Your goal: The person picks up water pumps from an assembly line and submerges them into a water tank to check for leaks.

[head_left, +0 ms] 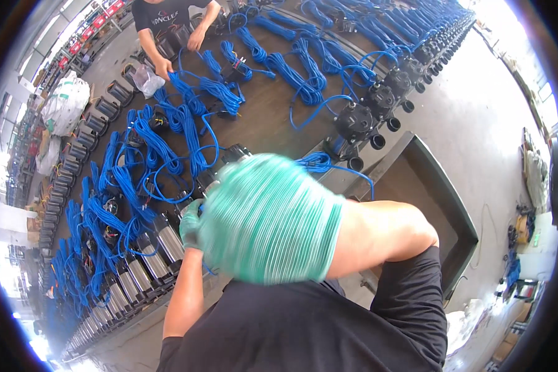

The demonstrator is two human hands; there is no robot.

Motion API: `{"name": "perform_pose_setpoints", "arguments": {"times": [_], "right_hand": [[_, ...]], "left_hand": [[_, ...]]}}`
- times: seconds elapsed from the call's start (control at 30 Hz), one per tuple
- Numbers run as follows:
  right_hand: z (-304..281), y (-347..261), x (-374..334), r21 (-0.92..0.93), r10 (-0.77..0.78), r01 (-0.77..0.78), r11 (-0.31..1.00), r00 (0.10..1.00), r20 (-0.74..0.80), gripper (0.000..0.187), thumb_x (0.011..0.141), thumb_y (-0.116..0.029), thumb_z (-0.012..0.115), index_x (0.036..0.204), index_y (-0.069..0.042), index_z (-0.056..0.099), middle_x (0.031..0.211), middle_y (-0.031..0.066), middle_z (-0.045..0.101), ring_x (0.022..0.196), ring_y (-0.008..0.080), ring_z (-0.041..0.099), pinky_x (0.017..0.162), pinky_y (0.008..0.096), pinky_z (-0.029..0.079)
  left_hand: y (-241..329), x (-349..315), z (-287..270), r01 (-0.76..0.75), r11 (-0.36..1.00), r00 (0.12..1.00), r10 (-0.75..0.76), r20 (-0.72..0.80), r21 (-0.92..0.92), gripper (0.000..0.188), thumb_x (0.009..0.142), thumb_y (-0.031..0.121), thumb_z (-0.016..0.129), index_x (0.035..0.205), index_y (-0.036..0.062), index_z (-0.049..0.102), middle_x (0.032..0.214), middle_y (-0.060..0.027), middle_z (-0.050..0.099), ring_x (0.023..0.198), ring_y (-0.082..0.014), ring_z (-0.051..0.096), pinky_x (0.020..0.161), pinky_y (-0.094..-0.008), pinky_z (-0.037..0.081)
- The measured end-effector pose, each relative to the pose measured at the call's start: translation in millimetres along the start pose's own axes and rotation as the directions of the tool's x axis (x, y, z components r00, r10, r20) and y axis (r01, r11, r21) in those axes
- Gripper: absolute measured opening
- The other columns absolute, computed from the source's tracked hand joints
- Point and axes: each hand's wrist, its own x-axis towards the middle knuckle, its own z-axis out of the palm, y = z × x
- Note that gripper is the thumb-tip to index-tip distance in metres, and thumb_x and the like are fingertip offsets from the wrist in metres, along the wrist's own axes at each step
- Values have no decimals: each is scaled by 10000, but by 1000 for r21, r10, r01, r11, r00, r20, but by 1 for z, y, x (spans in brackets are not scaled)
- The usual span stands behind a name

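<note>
My right hand, in a green knitted glove with pale stripes, is raised close to the head camera. It is smeared by motion, and its fingers do not show. Behind it, mostly covered, is my left hand, also in a green glove; I cannot make out what its fingers do. Just left of it stand shiny metal motor cylinders along the table edge. Bundles of blue cable lie beyond my hands. Another cable coil sits to the right of my right glove.
Across the dark worktable, a person in a dark shirt handles blue cable. Black pump housings line the table's right edge. A large dark metal tray is at my right. Black cylinders form a row on the left.
</note>
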Motion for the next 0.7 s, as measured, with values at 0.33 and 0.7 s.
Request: {"name": "perform_pose_setpoints", "arguments": {"times": [0.33,0.7], "right_hand": [[23,-70,1,-248,-369,320,914,912,-182,151,823,-246,658,849,-99,677,818,74,615,794,287,642,687,424,508],[10,-73,-18,-258,-382,340,905,914,-136,331,865,-272,636,1138,-86,618,1116,102,590,1043,277,598,868,417,502]], "left_hand": [[2,-1,-4,40,984,995,-24,-95,172,337,854,193,728,1165,68,695,999,-159,707,803,-288,683,756,-380,540],[16,0,-4,65,979,995,-49,-87,193,358,840,231,743,1172,103,699,1043,-169,706,854,-318,707,775,-406,553]]}}
